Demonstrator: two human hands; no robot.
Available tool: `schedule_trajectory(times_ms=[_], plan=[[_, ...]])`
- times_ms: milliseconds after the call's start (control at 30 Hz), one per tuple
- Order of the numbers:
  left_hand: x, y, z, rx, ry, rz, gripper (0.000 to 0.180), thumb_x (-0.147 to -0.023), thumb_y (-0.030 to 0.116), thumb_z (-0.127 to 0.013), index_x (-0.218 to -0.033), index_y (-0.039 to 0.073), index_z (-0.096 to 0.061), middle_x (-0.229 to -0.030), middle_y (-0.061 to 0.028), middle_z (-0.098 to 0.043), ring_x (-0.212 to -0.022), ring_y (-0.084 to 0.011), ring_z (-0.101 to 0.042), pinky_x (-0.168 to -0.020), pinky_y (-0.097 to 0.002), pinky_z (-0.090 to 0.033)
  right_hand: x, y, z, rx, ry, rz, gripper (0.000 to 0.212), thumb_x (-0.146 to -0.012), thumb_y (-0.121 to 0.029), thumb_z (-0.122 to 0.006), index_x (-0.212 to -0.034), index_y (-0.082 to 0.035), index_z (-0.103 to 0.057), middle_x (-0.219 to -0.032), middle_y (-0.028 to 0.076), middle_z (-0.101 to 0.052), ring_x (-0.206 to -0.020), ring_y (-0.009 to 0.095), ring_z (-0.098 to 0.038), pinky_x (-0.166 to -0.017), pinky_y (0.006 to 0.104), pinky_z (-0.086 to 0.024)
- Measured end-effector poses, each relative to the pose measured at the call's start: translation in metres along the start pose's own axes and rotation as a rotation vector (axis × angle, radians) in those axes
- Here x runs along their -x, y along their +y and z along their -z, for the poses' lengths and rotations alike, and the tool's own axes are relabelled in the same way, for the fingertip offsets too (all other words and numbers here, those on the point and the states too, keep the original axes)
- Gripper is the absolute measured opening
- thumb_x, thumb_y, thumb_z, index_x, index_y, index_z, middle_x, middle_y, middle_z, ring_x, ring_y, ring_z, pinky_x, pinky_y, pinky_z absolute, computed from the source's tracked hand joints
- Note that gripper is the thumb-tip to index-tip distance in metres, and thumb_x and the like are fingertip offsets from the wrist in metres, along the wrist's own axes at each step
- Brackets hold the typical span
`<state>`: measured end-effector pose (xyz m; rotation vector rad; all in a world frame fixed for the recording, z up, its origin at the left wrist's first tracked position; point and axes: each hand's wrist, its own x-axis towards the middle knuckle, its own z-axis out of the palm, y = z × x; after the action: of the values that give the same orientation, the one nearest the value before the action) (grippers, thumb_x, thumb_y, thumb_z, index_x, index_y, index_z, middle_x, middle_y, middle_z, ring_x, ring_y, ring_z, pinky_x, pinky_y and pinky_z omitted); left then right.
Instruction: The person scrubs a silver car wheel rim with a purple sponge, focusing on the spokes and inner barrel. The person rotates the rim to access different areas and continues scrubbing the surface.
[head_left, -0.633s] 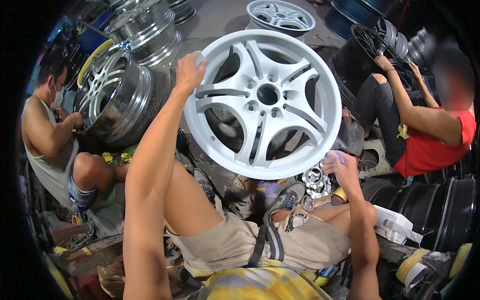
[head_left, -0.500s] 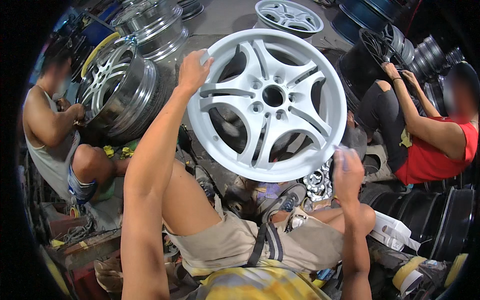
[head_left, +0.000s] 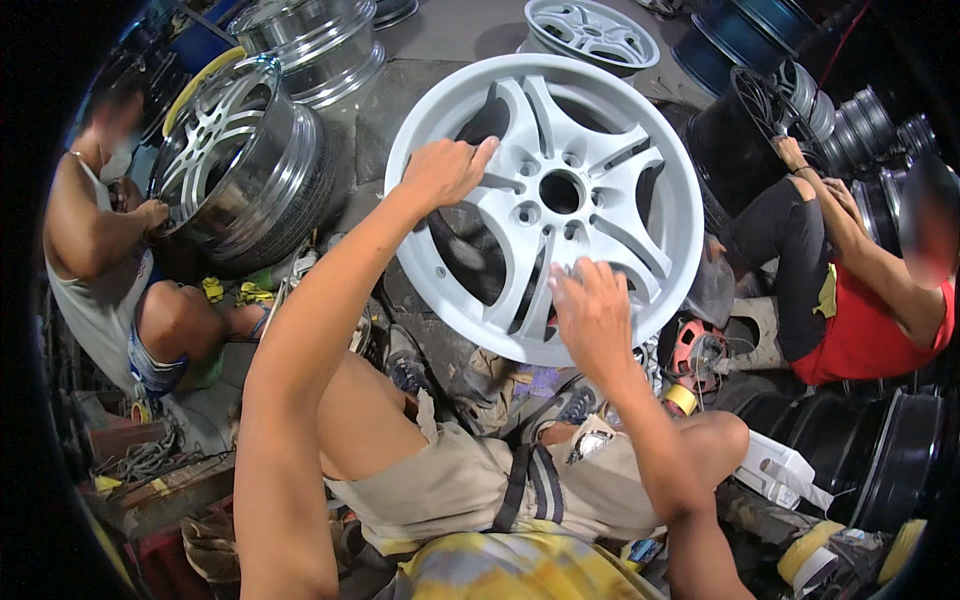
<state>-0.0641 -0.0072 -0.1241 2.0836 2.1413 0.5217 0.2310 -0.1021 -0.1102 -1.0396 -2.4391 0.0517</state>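
A white-grey alloy wheel rim (head_left: 562,232) with paired spokes and a round centre hole stands tilted in front of me. My left hand (head_left: 447,172) lies across its left spoke, fingers curled round it and the thumb stretched toward the hub. Low on the rim's face, my right hand (head_left: 594,315) presses bent fingers against the lower spokes. Something pale shows at the right fingertips, but it is too blurred and small to name. The rim's back and whatever supports it are mostly hidden.
At left a person (head_left: 105,220) works at a polished wheel with a tyre (head_left: 255,165); at right a red-shirted person (head_left: 870,300) handles a black rim (head_left: 735,120). Another pale rim (head_left: 592,35) lies beyond. A red round tool (head_left: 697,350) and yellow tape roll (head_left: 680,400) lie near my knee.
My left hand has slid from the rim's upper-left edge inward onto a spoke. The right hand has moved left from the lower-right edge onto the lower spokes. The rim appears shifted slightly right.
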Motion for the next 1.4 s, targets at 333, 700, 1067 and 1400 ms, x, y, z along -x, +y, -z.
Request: schedule_trajectory(times_ms=[333,700,1067,1400], plan=[[-0.001,0.030,0.008,0.106,-0.033,0.178,0.077,-0.101,0.069,-0.043,-0.094,0.003,-0.083,-0.086,-0.0267,-0.075,-0.090,-0.0437,-0.074,-0.085,-0.0517,-0.057,0.005,0.005,0.007,-0.051,-0.087,-0.022,0.024,-0.095,-0.020,-0.070,-0.112,-0.005,-0.077,-0.105,0.012,-0.059,-0.101,0.031,-0.056,-0.084,0.0449,-0.043],[-0.005,0.030,0.008,0.148,0.017,0.188,0.074,-0.101,0.066,-0.048,-0.088,0.002,-0.082,-0.087,-0.0245,-0.076,-0.089,-0.0414,-0.075,-0.083,-0.0508,-0.058,-0.077,0.046,0.014,-0.339,-0.594,0.340,0.024,-0.099,-0.022,-0.065,-0.091,-0.002,-0.075,-0.097,0.018,-0.059,-0.092,0.037,-0.062,-0.082,0.0490,-0.050],[-0.004,0.031,0.008,0.169,-0.012,0.210,0.075,-0.100,0.067,-0.047,-0.091,0.001,-0.081,-0.091,-0.0262,-0.076,-0.090,-0.0429,-0.074,-0.086,-0.0500,-0.057,-0.018,0.007,0.023,-0.096,-0.472,0.620,0.016,-0.095,-0.023,-0.070,-0.098,-0.009,-0.077,-0.104,0.013,-0.059,-0.099,0.028,-0.064,-0.086,0.0440,-0.052],[-0.002,0.029,0.006,0.131,0.057,0.176,0.073,-0.100,0.066,-0.048,-0.090,0.002,-0.081,-0.087,-0.0254,-0.075,-0.088,-0.0429,-0.073,-0.082,-0.0536,-0.056,-0.002,0.030,0.010,-0.057,-0.213,0.537,0.024,-0.091,-0.018,-0.071,-0.112,-0.006,-0.074,-0.101,0.012,-0.056,-0.098,0.028,-0.062,-0.085,0.0394,-0.054]])
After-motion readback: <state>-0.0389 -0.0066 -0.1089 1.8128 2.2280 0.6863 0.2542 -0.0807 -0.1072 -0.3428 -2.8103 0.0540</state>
